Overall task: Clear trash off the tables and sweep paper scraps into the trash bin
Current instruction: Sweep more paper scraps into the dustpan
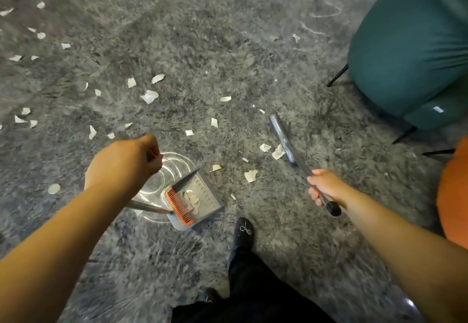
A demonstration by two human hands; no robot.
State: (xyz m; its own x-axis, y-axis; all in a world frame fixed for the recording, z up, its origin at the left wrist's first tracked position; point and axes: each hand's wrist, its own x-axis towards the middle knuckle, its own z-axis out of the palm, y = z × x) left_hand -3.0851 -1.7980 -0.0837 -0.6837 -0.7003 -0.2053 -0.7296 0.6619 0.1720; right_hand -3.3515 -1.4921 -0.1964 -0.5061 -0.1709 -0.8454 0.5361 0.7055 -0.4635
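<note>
- Grey carpet lies all round us, strewn with white scraps; most sit ahead and to the left, a few just beside the broom head.
- Our left hand curls tight round the top of the dustpan handle; this holds the dustpan low with its mouth toward the broom, we judge so scraps can be pushed in; some scraps already lie inside it, behind the orange comb.
- Our right hand grips the broom stick near its black end cap, fingers wrapped round it; the head rests on the carpet to the right of the pan, angled to draw scraps leftward.
- No bin shows; we cannot tell where it stands.
- Room: open carpet ahead and left; on the right a teal chair with thin black legs and an orange seat hem the broom's swing; our shoe stands just below the pan.
</note>
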